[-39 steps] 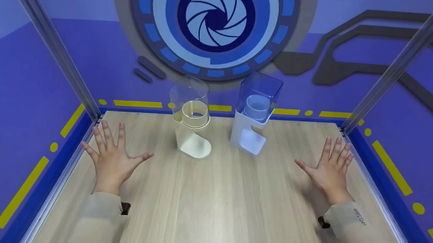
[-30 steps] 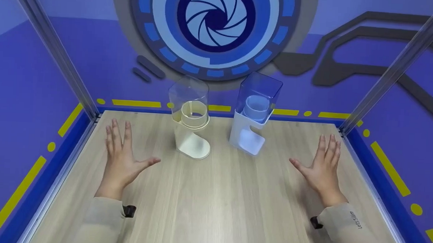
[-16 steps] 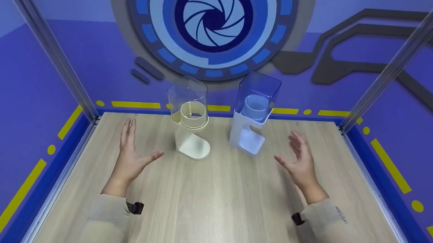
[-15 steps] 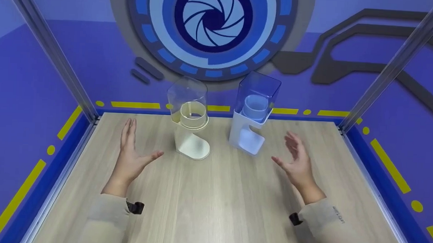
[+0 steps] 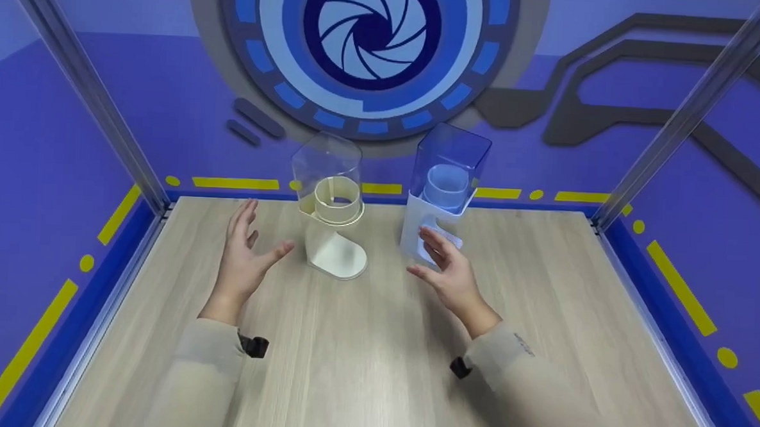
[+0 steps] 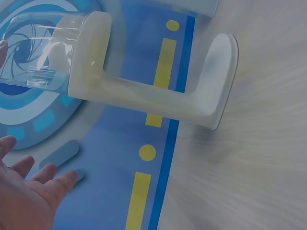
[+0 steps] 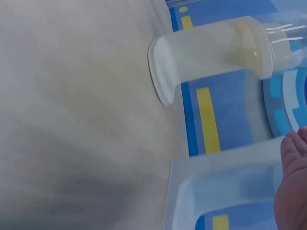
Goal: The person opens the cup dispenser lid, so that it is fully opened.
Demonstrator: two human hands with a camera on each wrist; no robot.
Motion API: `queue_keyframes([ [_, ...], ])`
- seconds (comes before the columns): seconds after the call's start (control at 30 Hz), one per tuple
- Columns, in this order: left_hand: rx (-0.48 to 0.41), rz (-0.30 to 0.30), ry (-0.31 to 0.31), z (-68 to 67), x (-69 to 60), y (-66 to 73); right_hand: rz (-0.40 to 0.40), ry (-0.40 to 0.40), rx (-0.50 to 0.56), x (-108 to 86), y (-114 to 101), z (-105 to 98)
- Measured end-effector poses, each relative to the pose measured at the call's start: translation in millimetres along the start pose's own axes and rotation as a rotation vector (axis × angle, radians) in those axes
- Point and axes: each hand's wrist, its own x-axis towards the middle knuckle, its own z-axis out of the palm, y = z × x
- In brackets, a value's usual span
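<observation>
Two C-shaped stands stand upright near the back of the table. The cream one [image 5: 337, 258] has a rounded foot, a ring and a clear cover on top. The pale blue-white one [image 5: 413, 224] has a squarer foot, a round tube and a bluish see-through cover. My left hand [image 5: 243, 262] is left of the cream stand, thumb spread, apart from it. My right hand [image 5: 452, 277] is in front of the blue-white stand, fingers loosely bent, overlapping its foot in the head view; no contact is plain. The right wrist view also has the right hand [image 7: 293, 191] beside that stand [image 7: 225, 160].
The wooden table [image 5: 347, 366] has bare surface in front of the stands. Metal posts [image 5: 90, 92] rise at its back corners. A blue-purple wall [image 5: 166, 108] with a round printed emblem [image 5: 372, 30] is close behind.
Both hands have moved inward, the right one farther, from the right side to in front of the blue-white stand. Their fingers are less spread. Both stands remain in place.
</observation>
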Motion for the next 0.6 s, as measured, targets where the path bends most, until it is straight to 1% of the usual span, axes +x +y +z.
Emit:
queue_keyframes([
  [0.13,-0.031,-0.003,0.004,4.6,10.3,2.3,0.046,-0.018,0.053,14.5,-2,17],
  [0.33,-0.066,-0.017,-0.004,8.4,18.9,3.3,0.09,-0.002,0.082,34.5,-3,35],
  [0.5,-0.039,-0.025,0.01,16.5,24.3,-1.0,0.134,-0.013,0.085,53.5,-5,52],
  [0.6,-0.032,-0.034,0.031,23.3,26.1,-4.6,0.134,-0.029,0.057,62.4,-5,62],
])
